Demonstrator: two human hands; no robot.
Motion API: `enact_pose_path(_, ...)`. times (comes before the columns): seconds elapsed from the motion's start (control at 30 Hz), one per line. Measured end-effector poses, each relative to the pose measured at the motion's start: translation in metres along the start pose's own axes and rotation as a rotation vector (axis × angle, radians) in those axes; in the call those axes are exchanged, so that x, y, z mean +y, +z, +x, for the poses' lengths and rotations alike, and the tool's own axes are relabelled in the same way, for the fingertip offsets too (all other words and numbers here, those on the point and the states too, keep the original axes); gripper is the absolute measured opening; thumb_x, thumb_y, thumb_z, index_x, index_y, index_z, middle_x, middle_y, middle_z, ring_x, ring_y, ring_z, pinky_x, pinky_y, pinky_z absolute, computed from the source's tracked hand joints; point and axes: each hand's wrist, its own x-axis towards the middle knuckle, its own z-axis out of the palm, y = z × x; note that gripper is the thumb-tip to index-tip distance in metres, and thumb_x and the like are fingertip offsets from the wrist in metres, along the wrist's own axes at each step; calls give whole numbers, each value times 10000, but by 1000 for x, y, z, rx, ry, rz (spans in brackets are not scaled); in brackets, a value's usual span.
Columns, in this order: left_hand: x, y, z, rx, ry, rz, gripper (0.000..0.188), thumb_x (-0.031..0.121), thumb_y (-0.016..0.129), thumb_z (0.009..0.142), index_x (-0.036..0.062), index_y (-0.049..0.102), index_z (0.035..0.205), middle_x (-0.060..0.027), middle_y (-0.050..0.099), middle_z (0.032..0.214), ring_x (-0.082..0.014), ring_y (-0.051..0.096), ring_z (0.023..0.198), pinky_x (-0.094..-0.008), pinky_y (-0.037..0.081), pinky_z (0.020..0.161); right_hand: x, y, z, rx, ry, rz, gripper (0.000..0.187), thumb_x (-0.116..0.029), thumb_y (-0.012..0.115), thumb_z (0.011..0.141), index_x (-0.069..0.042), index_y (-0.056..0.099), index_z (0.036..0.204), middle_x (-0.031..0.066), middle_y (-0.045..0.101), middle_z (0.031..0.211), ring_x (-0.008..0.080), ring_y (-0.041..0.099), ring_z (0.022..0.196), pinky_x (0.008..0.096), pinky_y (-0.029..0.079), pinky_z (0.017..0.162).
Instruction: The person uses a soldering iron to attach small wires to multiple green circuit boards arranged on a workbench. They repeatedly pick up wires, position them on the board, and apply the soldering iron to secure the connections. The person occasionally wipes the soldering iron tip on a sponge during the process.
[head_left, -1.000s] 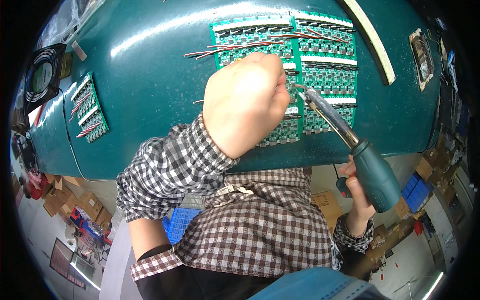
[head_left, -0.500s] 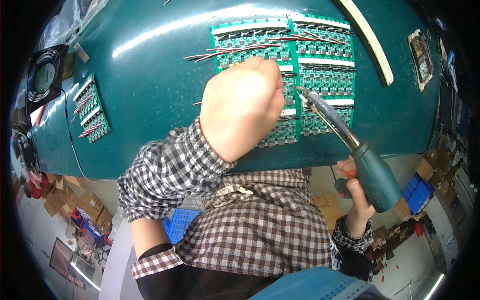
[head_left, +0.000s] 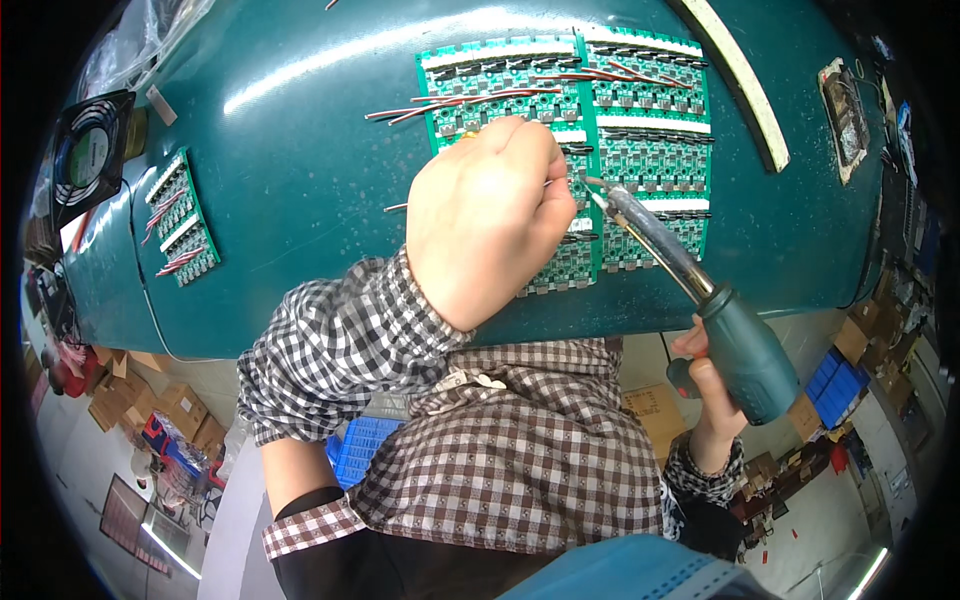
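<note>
My left hand (head_left: 490, 215) is closed in a pinch above the left panel of green circuit boards (head_left: 500, 65). A thin wire end shows by its fingertips, mostly hidden by the hand. My right hand (head_left: 715, 395) grips a soldering iron (head_left: 750, 350) by its thick dark green handle. Its metal tip points up and left, close to my left fingertips, over the seam between the panels. The right panel of circuit boards (head_left: 655, 160) lies alongside. Red and white wires (head_left: 470, 97) lie across the upper boards, some sticking out past the left edge.
A smaller circuit board panel with wires (head_left: 182, 220) lies at the left, near a black fan (head_left: 92, 150). A pale curved strip (head_left: 738, 75) and a worn rectangular block (head_left: 843, 120) are on the green table (head_left: 310, 200) at the right. Cardboard boxes (head_left: 180, 410) stand below left.
My left hand has turned slightly and shifted a little right and down. The soldering iron's tip has moved slightly left, nearer my left fingertips. The circuit boards have stayed put.
</note>
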Motion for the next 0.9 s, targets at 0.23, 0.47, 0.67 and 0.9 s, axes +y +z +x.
enact_pose_path(0.23, 1, 0, 0, 15, 4, 0, 149, -9, 672, 701, 54, 555, 768, -46, 534, 682, -178, 547, 574, -300, 459, 529, 0, 3, 3, 9, -53, -51, 408, -200, 836, 728, 23, 652, 1017, 82, 689, 821, 165, 652, 747, 292, 523, 688)
enact_pose_path(0.47, 2, 1, 0, 27, -1, 17, 158, -14, 675, 685, 54, 549, 752, -41, 522, 667, -174, 530, 560, -299, 447, 520, -3, 4, 4, 19, -22, -49, 413, -200, 847, 714, 19, 649, 1004, 79, 692, 819, 156, 654, 747, 281, 520, 690)
enact_pose_path(0.67, 1, 4, 0, 35, 10, 9, 162, -16, 674, 682, 56, 545, 750, -42, 515, 660, -179, 524, 556, -300, 444, 519, -5, 5, 3, 28, 15, -43, 417, -184, 852, 709, 19, 642, 1006, 76, 696, 816, 149, 663, 743, 278, 524, 693)
enact_pose_path(0.9, 1, 3, 0, 36, 5, 14, 162, -15, 672, 680, 57, 542, 745, -42, 507, 653, -183, 516, 556, -305, 438, 517, 0, 2, 3, -1, -30, -86, 399, -168, 852, 705, 14, 646, 995, 73, 693, 810, 146, 662, 740, 276, 523, 688)
